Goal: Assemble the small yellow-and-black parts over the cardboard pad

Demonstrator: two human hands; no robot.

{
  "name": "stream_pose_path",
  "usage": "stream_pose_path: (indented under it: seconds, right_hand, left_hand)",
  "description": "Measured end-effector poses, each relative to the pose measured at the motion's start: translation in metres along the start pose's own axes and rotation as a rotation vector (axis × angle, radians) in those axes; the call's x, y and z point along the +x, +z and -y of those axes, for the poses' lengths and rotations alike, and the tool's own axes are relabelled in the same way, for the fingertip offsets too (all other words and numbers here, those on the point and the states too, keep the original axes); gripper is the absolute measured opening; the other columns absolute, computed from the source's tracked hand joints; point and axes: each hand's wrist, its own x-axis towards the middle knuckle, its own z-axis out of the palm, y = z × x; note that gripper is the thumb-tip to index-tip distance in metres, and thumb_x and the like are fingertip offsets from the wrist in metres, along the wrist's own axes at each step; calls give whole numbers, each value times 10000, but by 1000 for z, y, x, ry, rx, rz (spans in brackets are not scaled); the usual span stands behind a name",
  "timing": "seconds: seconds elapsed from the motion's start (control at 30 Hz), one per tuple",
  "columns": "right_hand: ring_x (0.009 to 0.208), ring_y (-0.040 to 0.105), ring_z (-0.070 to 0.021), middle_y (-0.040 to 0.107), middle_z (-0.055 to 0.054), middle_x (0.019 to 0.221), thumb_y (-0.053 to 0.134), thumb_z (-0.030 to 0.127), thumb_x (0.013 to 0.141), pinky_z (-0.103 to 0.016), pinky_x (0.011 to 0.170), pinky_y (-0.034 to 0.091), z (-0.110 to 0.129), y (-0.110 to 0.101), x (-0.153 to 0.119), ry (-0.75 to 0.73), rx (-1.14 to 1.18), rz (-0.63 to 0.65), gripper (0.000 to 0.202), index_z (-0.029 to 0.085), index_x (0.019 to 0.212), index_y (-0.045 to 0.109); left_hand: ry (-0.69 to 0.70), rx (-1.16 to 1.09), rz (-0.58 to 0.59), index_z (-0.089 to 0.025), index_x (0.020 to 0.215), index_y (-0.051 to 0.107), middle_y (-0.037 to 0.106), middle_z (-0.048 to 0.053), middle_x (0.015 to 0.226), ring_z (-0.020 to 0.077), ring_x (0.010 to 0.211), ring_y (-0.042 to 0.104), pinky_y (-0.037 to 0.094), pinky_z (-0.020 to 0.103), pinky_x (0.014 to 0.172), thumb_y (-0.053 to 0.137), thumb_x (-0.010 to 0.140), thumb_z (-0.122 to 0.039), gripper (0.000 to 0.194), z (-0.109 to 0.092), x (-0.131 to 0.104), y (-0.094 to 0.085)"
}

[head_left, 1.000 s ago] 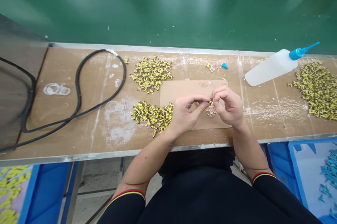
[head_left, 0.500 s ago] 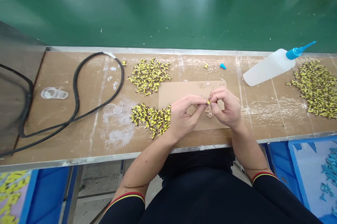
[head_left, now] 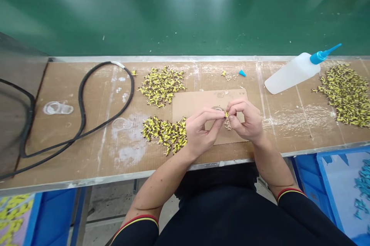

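Observation:
My left hand (head_left: 204, 127) and my right hand (head_left: 245, 119) meet over a flat cardboard piece (head_left: 196, 99), fingertips pinched. Between them is a small yellow figure piece (head_left: 226, 115), gripped from both sides; its finer shape is too small to make out. Just below the fingertips lies a little heap of tiny pale parts (head_left: 228, 124) on the cardboard. Beside my left hand spreads a pile of yellow and dark brown pieces (head_left: 164, 132), partly covered by that hand. A second such pile (head_left: 163, 86) lies farther back.
A white squeeze bottle (head_left: 293, 74) with a blue nozzle lies at the right, near a large yellow pile (head_left: 345, 95). A blue cap (head_left: 242, 73) sits at the back. On the left are a looped black cable (head_left: 82, 103) and a clear plastic piece (head_left: 58, 108). Blue bins (head_left: 309, 176) stand below the table.
The whole view has shifted slightly. Both hands stay together with the yellow piece between the fingertips; the fingers have moved only a little.

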Motion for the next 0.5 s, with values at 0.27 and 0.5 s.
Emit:
stream_pose_path:
  seconds: [0.27,0.5]
  right_hand:
    - [737,646,-151,671,-10,875,588,159,916,-300,613,542,1,6,-2,-40,38,-59,104,255,928,548]
    - [769,665,-156,662,-25,886,579,155,920,-292,615,565,3,11,-2,-102,27,-94,102,251,922,544]
  left_hand:
    - [152,87,-79,-228,978,715,774,11,884,128,809,761,638,240,722,735,879,-76,182,1,-9,6]
    - [283,199,-170,-232,991,696,735,4,858,128,761,738,635,242,666,716,877,-53,213,-3,-12,12]
